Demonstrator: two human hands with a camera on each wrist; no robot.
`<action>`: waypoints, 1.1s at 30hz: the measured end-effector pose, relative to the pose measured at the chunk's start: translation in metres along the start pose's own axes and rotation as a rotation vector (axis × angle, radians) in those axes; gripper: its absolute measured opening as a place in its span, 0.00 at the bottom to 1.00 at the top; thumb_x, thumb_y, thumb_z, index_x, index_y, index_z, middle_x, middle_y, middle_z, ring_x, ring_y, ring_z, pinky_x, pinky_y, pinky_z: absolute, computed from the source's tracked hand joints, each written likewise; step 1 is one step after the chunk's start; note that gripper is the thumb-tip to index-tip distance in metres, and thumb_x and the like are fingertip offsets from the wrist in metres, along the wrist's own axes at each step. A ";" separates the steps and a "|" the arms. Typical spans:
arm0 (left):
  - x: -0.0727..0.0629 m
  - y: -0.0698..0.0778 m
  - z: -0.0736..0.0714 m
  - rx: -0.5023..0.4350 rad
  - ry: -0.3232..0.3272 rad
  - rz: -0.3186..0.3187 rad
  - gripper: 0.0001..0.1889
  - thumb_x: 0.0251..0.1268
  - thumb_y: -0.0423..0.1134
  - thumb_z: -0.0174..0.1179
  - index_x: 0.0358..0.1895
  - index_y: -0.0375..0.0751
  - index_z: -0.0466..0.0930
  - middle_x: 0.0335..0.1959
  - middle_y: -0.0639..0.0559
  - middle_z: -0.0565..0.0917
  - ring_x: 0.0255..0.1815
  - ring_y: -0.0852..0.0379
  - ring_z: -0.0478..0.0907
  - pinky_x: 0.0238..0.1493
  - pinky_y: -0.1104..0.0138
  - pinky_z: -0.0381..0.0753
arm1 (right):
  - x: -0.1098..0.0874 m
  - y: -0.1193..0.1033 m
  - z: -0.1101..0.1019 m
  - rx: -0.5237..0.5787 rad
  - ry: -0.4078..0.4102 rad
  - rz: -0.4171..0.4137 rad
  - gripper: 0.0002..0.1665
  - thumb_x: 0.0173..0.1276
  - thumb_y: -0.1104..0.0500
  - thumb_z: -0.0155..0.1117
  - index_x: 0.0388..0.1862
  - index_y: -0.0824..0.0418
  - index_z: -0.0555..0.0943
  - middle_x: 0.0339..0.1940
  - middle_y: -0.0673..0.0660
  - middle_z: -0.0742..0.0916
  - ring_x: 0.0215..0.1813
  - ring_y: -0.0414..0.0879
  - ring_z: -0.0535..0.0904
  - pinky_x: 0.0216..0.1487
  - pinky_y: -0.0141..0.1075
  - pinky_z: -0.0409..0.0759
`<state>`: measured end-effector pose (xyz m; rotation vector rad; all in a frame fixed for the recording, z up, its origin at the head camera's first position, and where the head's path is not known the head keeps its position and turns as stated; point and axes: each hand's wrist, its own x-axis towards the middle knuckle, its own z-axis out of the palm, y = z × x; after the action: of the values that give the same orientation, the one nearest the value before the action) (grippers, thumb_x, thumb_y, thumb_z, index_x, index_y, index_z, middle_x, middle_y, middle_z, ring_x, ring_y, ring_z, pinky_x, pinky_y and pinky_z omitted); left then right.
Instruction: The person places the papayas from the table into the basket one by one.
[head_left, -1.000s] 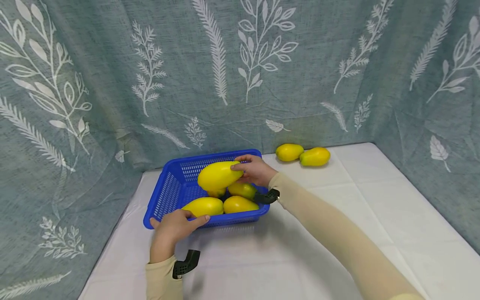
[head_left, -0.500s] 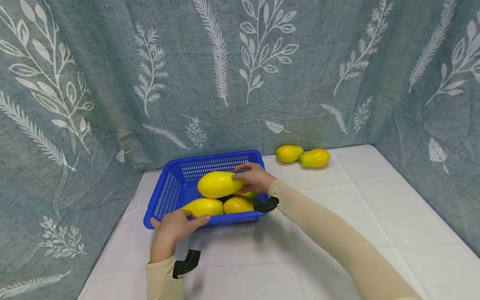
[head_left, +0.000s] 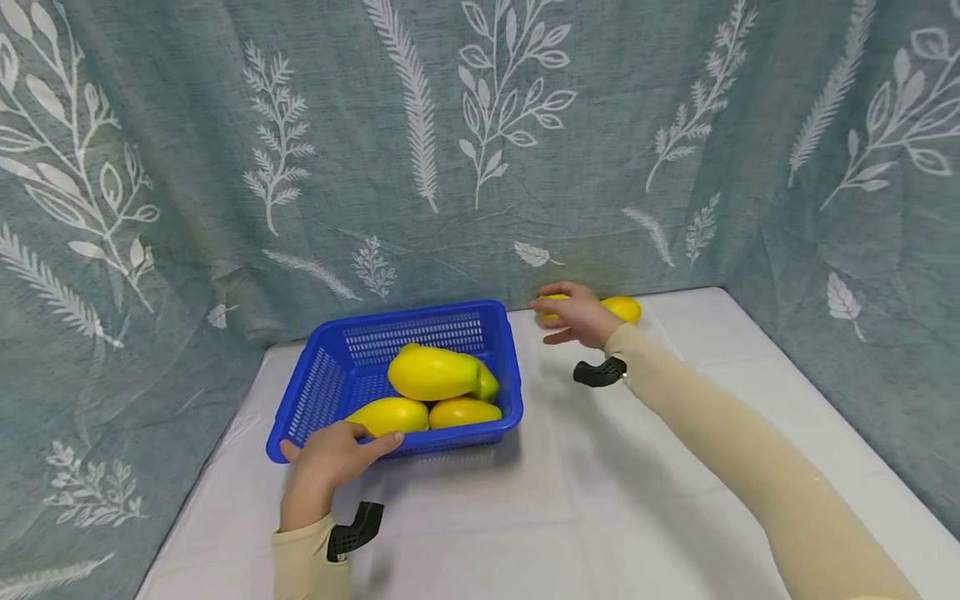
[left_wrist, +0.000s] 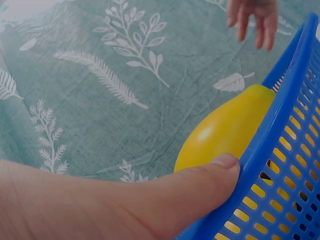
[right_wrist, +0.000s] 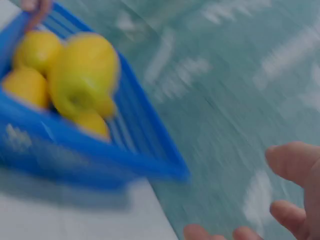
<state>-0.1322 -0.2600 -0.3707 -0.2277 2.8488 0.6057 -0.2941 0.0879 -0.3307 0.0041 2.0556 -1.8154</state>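
My left hand (head_left: 326, 458) grips the near-left rim of the blue plastic basket (head_left: 510, 358); in the left wrist view its thumb (left_wrist: 200, 195) lies along that rim. Several yellow papayas with greenish ends sit in the basket, one papaya (head_left: 431, 373) resting on top of others. My right hand (head_left: 577, 317) is to the right of the basket, empty, with fingers spread. Beyond it, partly covered by the hand, is one papaya (head_left: 551, 307); another papaya (head_left: 622, 309) shows beside the wrist. In the right wrist view the fingers (right_wrist: 292, 162) touch nothing.
A white cloth (head_left: 540, 517) covers the table under the basket. Behind and at both sides hangs a grey-green curtain (head_left: 360, 150) with white leaf prints, close to the basket's far rim. Each wrist carries a black camera mount (head_left: 600, 372).
The right hand lowered a papaya onto the others in the basket, let go, and moved right toward the two papayas at the back. The left hand keeps its hold on the rim.
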 end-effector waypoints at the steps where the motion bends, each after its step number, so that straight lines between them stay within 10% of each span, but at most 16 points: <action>1: 0.000 0.000 0.000 -0.001 -0.003 0.000 0.46 0.61 0.73 0.58 0.61 0.30 0.81 0.55 0.34 0.86 0.62 0.27 0.76 0.62 0.15 0.33 | 0.000 0.002 -0.014 0.030 0.025 -0.001 0.38 0.78 0.54 0.58 0.81 0.61 0.57 0.80 0.67 0.67 0.76 0.66 0.69 0.69 0.54 0.77; 8: 0.001 -0.002 0.001 0.010 -0.018 -0.011 0.47 0.60 0.75 0.57 0.61 0.29 0.80 0.55 0.33 0.86 0.61 0.27 0.76 0.61 0.15 0.34 | -0.008 0.024 -0.100 0.232 0.201 0.039 0.48 0.80 0.49 0.54 0.85 0.57 0.39 0.86 0.66 0.49 0.84 0.63 0.55 0.78 0.50 0.67; 15: 0.003 0.000 0.001 0.028 -0.021 -0.003 0.47 0.62 0.74 0.56 0.62 0.28 0.80 0.59 0.30 0.83 0.63 0.24 0.74 0.60 0.14 0.35 | -0.016 0.045 -0.142 0.281 0.352 0.081 0.49 0.80 0.46 0.52 0.86 0.53 0.37 0.87 0.63 0.44 0.85 0.61 0.51 0.76 0.46 0.70; 29: 0.001 0.000 0.000 0.023 0.013 -0.009 0.45 0.60 0.74 0.58 0.60 0.33 0.82 0.54 0.35 0.87 0.62 0.27 0.76 0.62 0.16 0.38 | 0.020 0.073 -0.116 0.454 0.430 0.191 0.49 0.79 0.49 0.55 0.86 0.47 0.37 0.88 0.53 0.43 0.87 0.58 0.48 0.78 0.48 0.67; 33: -0.001 -0.002 0.001 0.021 0.028 -0.010 0.43 0.60 0.72 0.60 0.58 0.33 0.83 0.51 0.37 0.88 0.61 0.28 0.78 0.62 0.17 0.38 | 0.032 0.078 -0.105 0.423 0.446 0.193 0.50 0.78 0.47 0.55 0.86 0.48 0.37 0.88 0.55 0.47 0.73 0.54 0.69 0.73 0.44 0.75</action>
<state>-0.1310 -0.2611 -0.3723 -0.2485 2.8772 0.5748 -0.3337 0.1924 -0.4058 0.7572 1.8013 -2.2300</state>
